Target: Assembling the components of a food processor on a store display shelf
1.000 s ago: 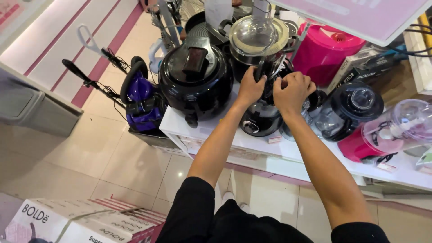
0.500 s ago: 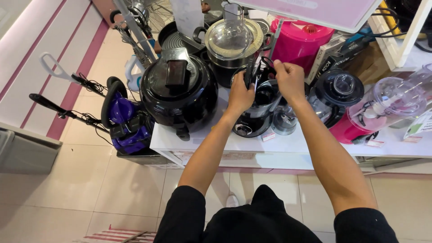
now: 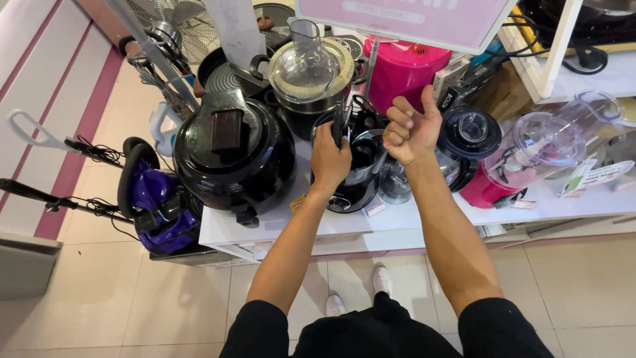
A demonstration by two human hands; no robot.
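the white shelf (image 3: 278, 229) is packed with kitchen appliances, and the action is near the middle of its front edge. biggest thing on it is the round black cooker (image 3: 233, 159) toward the front left corner, with a glass-lidded pot (image 3: 306, 73) behind it and a pink appliance (image 3: 404, 66) further back. just right of the cooker a black juicer (image 3: 361, 166) is stood upright, long axis vertical, close to the front edge. the left hand (image 3: 330, 159) is wrapped around the juicer's upper left side, fingers closed on the body and a dark upright piece at its top. the right hand (image 3: 409, 129) is held just above and to the right of the juicer, curled into a loose fist with the thumb up; nothing can be seen clamped in it, and it isn't touching the juicer. so the juicer lies down and to the left of the right hand, and the left hand is clearly the nearer one. a black-lidded blender (image 3: 472, 136) sits just right of that fist.
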